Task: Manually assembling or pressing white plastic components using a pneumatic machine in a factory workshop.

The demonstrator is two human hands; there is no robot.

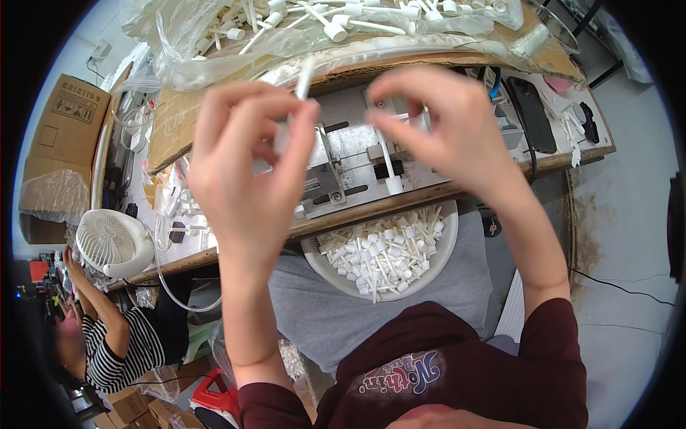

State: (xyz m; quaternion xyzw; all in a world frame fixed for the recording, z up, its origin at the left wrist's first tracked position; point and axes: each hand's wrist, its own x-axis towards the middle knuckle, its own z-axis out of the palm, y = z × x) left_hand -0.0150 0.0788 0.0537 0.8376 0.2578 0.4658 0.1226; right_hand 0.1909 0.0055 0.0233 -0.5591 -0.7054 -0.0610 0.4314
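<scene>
My left hand (246, 157) is raised over the left part of a metal fixture (354, 150). Its thumb and fingers close on a white capped stick (305, 80), whose thin end points up and is blurred by motion. My right hand (450, 118) hovers above the right side of the fixture, thumb and forefinger apart, with nothing seen between them. Just beneath its thumb, another white stick (391, 170) lies in the fixture with its cap toward me. A pale round basin (451, 247) full of similar white capped sticks rests on my lap.
Behind the fixture, a clear plastic bag (182, 68) of white capped sticks lies on a cardboard sheet (171, 121). A black phone (532, 114) sits at the right. A white fan (114, 243) stands at the left, near another person in a striped shirt (128, 343).
</scene>
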